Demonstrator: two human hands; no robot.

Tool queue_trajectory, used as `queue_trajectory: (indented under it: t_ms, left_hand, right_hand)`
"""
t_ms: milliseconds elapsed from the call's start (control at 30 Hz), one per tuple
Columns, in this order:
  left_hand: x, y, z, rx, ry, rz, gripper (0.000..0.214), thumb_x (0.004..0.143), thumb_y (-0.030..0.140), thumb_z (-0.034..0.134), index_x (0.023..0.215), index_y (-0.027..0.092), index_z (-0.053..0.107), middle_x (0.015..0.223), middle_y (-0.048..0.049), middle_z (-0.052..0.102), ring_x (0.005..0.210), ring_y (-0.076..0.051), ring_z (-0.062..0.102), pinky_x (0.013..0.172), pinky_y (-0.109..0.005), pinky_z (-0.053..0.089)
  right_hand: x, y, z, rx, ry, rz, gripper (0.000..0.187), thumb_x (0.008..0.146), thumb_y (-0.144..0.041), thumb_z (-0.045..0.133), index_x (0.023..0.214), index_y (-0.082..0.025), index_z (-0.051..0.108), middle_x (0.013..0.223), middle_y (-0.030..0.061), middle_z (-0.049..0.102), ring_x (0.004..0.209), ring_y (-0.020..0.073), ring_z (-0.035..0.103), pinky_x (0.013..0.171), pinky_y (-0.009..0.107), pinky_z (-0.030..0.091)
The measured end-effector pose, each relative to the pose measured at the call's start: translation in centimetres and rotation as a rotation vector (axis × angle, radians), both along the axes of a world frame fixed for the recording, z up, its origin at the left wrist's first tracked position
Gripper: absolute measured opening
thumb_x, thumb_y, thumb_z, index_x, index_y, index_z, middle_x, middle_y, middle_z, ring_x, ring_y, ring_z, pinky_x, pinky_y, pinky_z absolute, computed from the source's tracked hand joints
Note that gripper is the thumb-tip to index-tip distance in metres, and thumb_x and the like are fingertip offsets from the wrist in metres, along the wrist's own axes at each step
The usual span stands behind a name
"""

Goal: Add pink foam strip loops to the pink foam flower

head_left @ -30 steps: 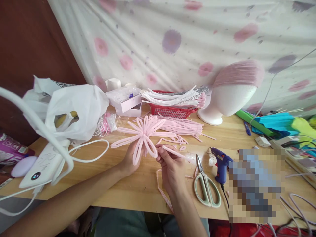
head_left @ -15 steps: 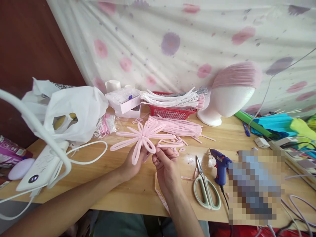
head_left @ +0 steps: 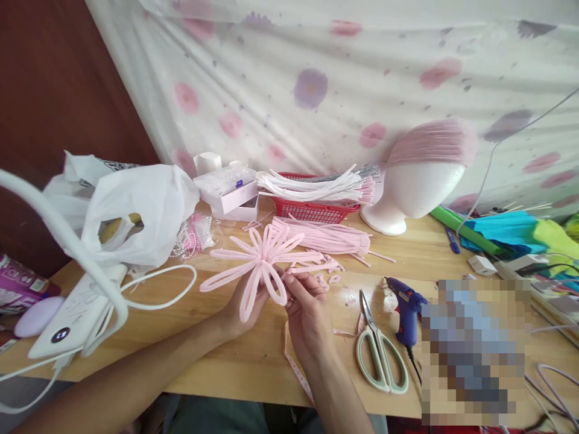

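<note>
A pink pipe-cleaner flower (head_left: 263, 260) with several long looped petals is held up above the table. My left hand (head_left: 234, 308) grips it from below; the petals hide most of those fingers. My right hand (head_left: 310, 304) is closed, its thumb and forefinger pinched at the edge of a lower right petal. Just behind the flower lies a bundle of pink pipe cleaners (head_left: 323, 235). Short cut pink pieces (head_left: 333, 279) are scattered beyond my right hand. Scissors (head_left: 381, 349) with pale green handles rest to the right, blades closed.
A blue glue gun (head_left: 406, 310) lies right of the scissors, next to a blurred-out patch. Behind stand a red basket (head_left: 312, 212) of pipe cleaners and a white foam head (head_left: 427, 187). A tape measure (head_left: 296, 364) runs under my right wrist. White bag (head_left: 140, 205) and cables fill the left.
The flower has tipped slightly, its front petals a little lower in view. My right fingers have shifted slightly along the petal's edge. The whole view has moved a little.
</note>
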State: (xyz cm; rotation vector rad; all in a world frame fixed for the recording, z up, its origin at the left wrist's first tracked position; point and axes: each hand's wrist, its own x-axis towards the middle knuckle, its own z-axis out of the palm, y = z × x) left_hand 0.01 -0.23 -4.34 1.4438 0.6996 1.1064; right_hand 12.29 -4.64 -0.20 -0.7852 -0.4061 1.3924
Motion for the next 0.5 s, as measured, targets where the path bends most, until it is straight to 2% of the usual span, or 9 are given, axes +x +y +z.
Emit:
queue_trajectory:
  t_ms: [133, 267, 367, 433, 500]
  left_hand:
    - [0.1, 0.2, -0.5, -0.047, -0.048, 0.06, 0.024, 0.089, 0.029, 0.071, 0.088, 0.02, 0.049, 0.09, -0.0019, 0.06, 0.084, -0.016, 0.058, 0.087, -0.032, 0.05]
    - [-0.2, 0.4, -2.0, -0.182, -0.136, 0.147, 0.021, 0.087, 0.031, 0.073, 0.088, 0.02, 0.054, 0.092, -0.0019, 0.059, 0.087, -0.015, 0.055, 0.08, -0.026, 0.048]
    - [-0.4, 0.3, -2.6, -0.214, -0.13, 0.141, 0.018, 0.086, 0.027, 0.074, 0.089, 0.021, 0.057, 0.101, -0.0028, 0.062, 0.097, -0.016, 0.058, 0.09, -0.027, 0.049]
    - [-0.5, 0.2, -2.5, -0.192, -0.117, 0.132, 0.023, 0.08, 0.021, 0.08, 0.086, 0.02, 0.058, 0.097, -0.0013, 0.061, 0.098, -0.016, 0.058, 0.097, -0.028, 0.047]
    - [-0.4, 0.1, -2.1, -0.205, -0.144, 0.158, 0.019, 0.084, 0.024, 0.077, 0.084, 0.02, 0.059, 0.094, -0.0006, 0.06, 0.096, -0.014, 0.057, 0.099, -0.027, 0.046]
  right_hand:
    - [0.7, -0.2, 0.7, -0.012, 0.007, 0.032, 0.025, 0.064, -0.033, 0.095, 0.074, -0.017, 0.078, 0.07, -0.0002, 0.068, 0.06, 0.008, 0.057, 0.058, 0.019, 0.052]
    - [1.2, -0.3, 1.7, -0.086, 0.007, -0.03, 0.037, 0.058, -0.041, 0.098, 0.069, -0.017, 0.072, 0.069, -0.002, 0.066, 0.056, 0.0078, 0.058, 0.051, 0.017, 0.051]
    - [1.3, -0.2, 2.1, -0.168, -0.006, -0.035, 0.042, 0.05, -0.037, 0.101, 0.067, -0.015, 0.069, 0.065, -0.0036, 0.063, 0.051, 0.006, 0.056, 0.044, 0.015, 0.048]
    - [1.5, -0.1, 2.1, -0.205, 0.0, -0.019, 0.045, 0.047, -0.036, 0.102, 0.065, -0.014, 0.067, 0.063, -0.0044, 0.062, 0.049, 0.0058, 0.056, 0.042, 0.014, 0.047]
    - [1.7, 0.0, 2.1, -0.23, 0.014, 0.0, 0.047, 0.044, -0.036, 0.103, 0.065, -0.014, 0.067, 0.062, -0.0045, 0.062, 0.049, 0.0066, 0.058, 0.042, 0.015, 0.05]
